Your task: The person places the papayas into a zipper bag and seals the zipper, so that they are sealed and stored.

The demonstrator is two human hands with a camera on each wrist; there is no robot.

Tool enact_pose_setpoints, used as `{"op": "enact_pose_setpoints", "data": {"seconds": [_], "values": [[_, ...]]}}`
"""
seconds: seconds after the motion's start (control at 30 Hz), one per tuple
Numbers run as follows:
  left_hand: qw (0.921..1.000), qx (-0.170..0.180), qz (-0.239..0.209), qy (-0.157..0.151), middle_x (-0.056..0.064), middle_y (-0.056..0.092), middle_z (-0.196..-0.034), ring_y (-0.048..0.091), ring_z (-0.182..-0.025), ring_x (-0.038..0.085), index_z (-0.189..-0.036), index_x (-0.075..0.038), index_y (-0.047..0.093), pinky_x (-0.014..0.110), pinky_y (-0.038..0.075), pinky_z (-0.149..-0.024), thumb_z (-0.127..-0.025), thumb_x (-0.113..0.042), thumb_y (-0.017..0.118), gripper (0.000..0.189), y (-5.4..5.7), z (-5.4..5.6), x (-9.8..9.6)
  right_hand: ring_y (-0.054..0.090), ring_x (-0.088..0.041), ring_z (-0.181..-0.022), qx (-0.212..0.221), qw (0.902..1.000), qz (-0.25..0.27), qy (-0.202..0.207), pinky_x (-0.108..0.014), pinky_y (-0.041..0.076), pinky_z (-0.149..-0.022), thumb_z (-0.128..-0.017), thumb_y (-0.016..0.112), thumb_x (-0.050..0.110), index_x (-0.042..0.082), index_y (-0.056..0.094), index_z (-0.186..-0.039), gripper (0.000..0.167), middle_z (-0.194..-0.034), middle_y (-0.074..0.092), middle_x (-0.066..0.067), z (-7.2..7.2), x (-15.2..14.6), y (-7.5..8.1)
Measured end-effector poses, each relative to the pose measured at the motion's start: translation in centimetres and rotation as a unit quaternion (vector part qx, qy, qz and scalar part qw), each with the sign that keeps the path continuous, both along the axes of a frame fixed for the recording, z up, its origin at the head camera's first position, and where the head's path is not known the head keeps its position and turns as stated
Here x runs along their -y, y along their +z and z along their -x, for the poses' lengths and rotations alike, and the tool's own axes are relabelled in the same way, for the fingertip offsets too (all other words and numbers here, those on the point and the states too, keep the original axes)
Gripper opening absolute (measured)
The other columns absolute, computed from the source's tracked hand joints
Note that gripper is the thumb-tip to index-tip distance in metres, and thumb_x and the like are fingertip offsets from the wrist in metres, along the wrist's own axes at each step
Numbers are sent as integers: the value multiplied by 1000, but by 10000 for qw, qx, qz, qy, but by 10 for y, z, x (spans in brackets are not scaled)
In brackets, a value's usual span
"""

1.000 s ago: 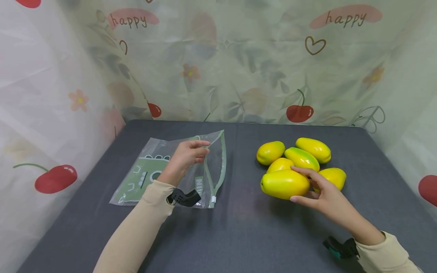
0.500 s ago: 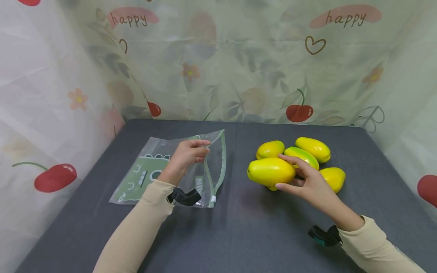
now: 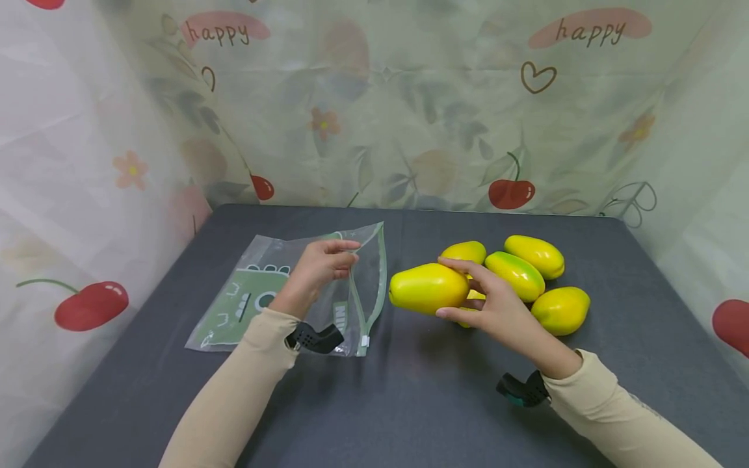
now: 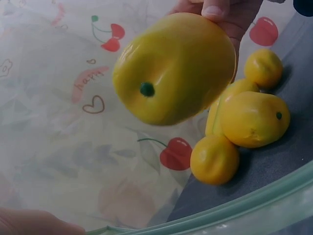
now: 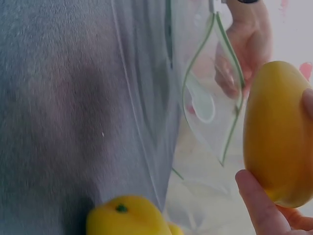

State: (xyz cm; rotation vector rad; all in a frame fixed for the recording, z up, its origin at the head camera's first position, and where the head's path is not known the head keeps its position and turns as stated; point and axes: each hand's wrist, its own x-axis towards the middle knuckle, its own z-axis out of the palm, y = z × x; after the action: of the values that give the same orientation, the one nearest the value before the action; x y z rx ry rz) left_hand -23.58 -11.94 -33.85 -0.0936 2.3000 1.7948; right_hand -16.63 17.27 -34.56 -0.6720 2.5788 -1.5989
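My right hand [image 3: 503, 311] grips a yellow papaya [image 3: 427, 288] by its right end, fingers over the top and thumb beneath. It is held above the table, its free end close to the open mouth of a clear zip bag [image 3: 257, 312] with a green cartoon print. With thumb and fingers, my left hand [image 3: 316, 272] pinches the bag's upper edge, keeping the green-rimmed mouth [image 5: 186, 93] apart on the right. From the left wrist view, the held papaya [image 4: 171, 73] shows a green stem dot, beyond the bag's rim [image 4: 244, 208].
More yellow papayas lie in a group at the right, such as the greenish one [image 3: 515, 275] and the one nearest my right wrist [image 3: 562, 311]. One is partly hidden behind my right hand. A white slider [image 3: 365, 340] sits at the bag's near corner. Patterned curtains surround the dark table [image 3: 409, 403].
My right hand has carried the papaya leftward from the group to near the bag's mouth, raising it slightly in the view. The left hand and bag have stayed in place.
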Motion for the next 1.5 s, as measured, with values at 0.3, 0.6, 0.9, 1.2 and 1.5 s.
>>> {"op": "enact_pose_setpoints", "data": {"seconds": [0.3,0.6,0.9,1.2,1.5], "values": [[10000,2,-29,-80,14,56,-133,57,-89,21,-128,-4,62,29,54,-82,-92,-10,60,37,-2,1,-2,59,-25,-112,-80,9995,-213,217,-30,56,-86,-77,81,26,19,46,-143,75,-141,50,-3,1,22,-16],[9999,-21,-38,-111,14,57,-132,56,-88,20,-128,-4,62,31,53,-85,-91,-10,60,38,-1,1,-3,57,-21,-109,-214,9985,-492,113,-31,56,-84,-77,82,29,16,48,-142,75,-139,52,-3,2,36,-22],[9999,-63,-6,-81,12,60,-126,56,-85,19,-125,-6,64,30,54,-82,-90,-10,61,35,-1,0,-5,54,-22,-116,-67,9974,-721,-66,-33,56,-85,-78,80,32,15,47,-142,74,-142,49,-4,7,45,-27],[9999,-96,9,-37,15,59,-130,59,-91,21,-122,-8,66,34,54,-86,-90,-10,62,32,-3,0,-6,52,-22,-112,-143,9949,-968,-242,-44,51,-89,-79,80,36,16,48,-142,73,-138,52,-4,16,53,-31],[10000,-54,75,18,10,62,-119,59,-90,22,-121,-10,67,35,54,-88,-90,-12,63,32,-4,1,-7,53,-23,-112,-279,9928,-1134,-271,-44,48,-92,-79,80,36,14,48,-141,73,-136,53,-7,25,65,-34]]}}
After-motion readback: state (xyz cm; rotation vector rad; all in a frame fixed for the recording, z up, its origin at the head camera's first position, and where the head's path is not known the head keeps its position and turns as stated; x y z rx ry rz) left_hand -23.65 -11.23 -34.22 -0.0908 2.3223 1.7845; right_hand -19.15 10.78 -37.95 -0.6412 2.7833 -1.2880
